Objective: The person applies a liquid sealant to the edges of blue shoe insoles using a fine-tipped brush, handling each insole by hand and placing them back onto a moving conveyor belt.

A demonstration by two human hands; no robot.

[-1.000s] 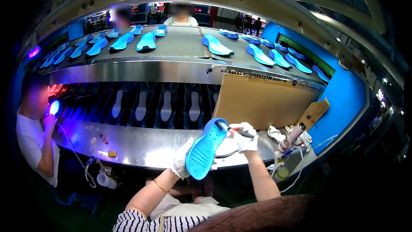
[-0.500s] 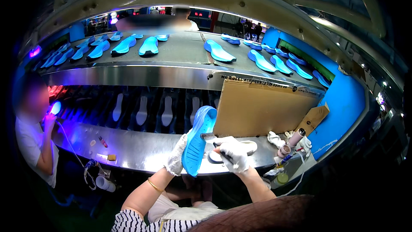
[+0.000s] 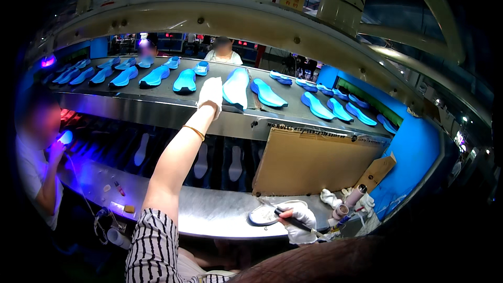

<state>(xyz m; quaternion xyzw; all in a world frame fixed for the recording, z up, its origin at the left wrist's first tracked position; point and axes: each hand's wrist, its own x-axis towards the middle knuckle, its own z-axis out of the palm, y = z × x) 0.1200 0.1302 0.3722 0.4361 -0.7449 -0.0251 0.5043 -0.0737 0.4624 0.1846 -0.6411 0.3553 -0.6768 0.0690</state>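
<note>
My left hand point(image 3: 210, 95), in a white glove, reaches far forward over the grey conveyor belt point(image 3: 173, 106). It grips the left edge of a blue shoe sole point(image 3: 236, 89), whose face shines pale and whose lower end is at the belt's near edge. Some of its fingers are hidden. My right hand point(image 3: 299, 224), also gloved, is low over the steel bench and closed around a brush point(image 3: 293, 221) with a black handle. The brush's head rests at a white shallow dish point(image 3: 260, 217).
Several blue soles point(image 3: 269, 93) lie along the belt. Below, dark shoe forms stand behind a cardboard sheet point(image 3: 319, 162). Spools point(image 3: 356, 195) and white gloves sit at the bench's right end. A co-worker point(image 3: 39, 162) holds a sole at the left; another person point(image 3: 224, 52) is beyond the belt.
My left hand has carried the blue sole from above the bench up and forward to the belt. My right hand has drawn back from the sole and lowered the brush to the dish.
</note>
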